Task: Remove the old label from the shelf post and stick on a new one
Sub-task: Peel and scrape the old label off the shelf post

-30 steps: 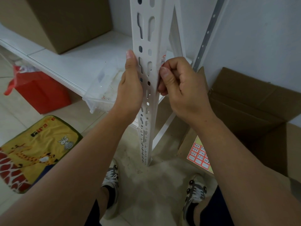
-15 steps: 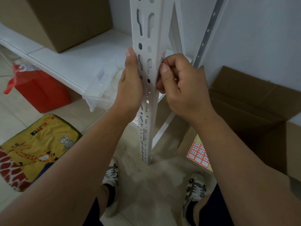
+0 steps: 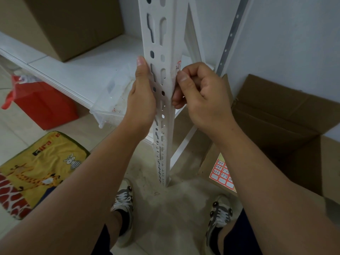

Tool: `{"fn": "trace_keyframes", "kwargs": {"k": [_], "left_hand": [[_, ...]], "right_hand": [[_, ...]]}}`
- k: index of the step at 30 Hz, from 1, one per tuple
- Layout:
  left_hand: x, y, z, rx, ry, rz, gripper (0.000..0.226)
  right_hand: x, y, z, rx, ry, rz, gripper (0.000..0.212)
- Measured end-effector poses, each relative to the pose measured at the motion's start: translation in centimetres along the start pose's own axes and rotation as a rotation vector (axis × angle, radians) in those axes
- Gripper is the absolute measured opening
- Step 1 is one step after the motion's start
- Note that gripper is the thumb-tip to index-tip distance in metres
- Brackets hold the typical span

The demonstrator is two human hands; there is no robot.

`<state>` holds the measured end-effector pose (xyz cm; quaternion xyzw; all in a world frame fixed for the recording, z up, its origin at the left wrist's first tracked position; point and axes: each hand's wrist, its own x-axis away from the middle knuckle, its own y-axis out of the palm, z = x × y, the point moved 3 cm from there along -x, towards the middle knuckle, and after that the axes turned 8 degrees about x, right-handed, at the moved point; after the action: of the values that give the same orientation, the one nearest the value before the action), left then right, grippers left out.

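Note:
A white perforated shelf post (image 3: 159,43) runs down the middle of the view. On its right face sits a small red-bordered label (image 3: 178,65), mostly hidden behind the post edge. My left hand (image 3: 142,96) grips the post's left side, thumb up along the front. My right hand (image 3: 198,94) is curled against the right face, thumb and fingertips working at the label's lower edge. A sheet of red-bordered labels (image 3: 221,173) lies on a cardboard flap at the lower right.
A white shelf board (image 3: 73,70) carries a cardboard box (image 3: 73,24) and a clear plastic tray (image 3: 112,100). An open cardboard box (image 3: 285,122) stands at the right. A red bag (image 3: 42,105) and a yellow giraffe mat (image 3: 36,170) lie left. My shoes (image 3: 125,199) are below.
The view has tilted slightly, so hands and post sit a touch higher in frame. My right hand has curled tighter at the label. My left hand keeps its grip.

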<state>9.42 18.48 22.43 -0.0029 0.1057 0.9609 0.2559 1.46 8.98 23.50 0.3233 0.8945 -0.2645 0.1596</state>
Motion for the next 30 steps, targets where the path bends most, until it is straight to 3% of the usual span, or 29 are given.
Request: {"fn": "trace_keyframes", "kwargs": {"k": [5,19,30], "left_hand": [[-0.07,-0.16,0.03,-0.012,-0.009,0.001,0.055],[0.12,0.2,-0.13,0.024,-0.005,0.025,0.057],[0.41,0.53,0.0,0.056,0.013,0.046,0.054]], "right_hand": [[0.06,-0.17,-0.09,-0.062,0.019,-0.063,0.011],[0.12,0.08,-0.31,0.021,-0.018,-0.009,0.014],[0.17,0.33,-0.65,-0.273,0.178,0.018,0.018]]}}
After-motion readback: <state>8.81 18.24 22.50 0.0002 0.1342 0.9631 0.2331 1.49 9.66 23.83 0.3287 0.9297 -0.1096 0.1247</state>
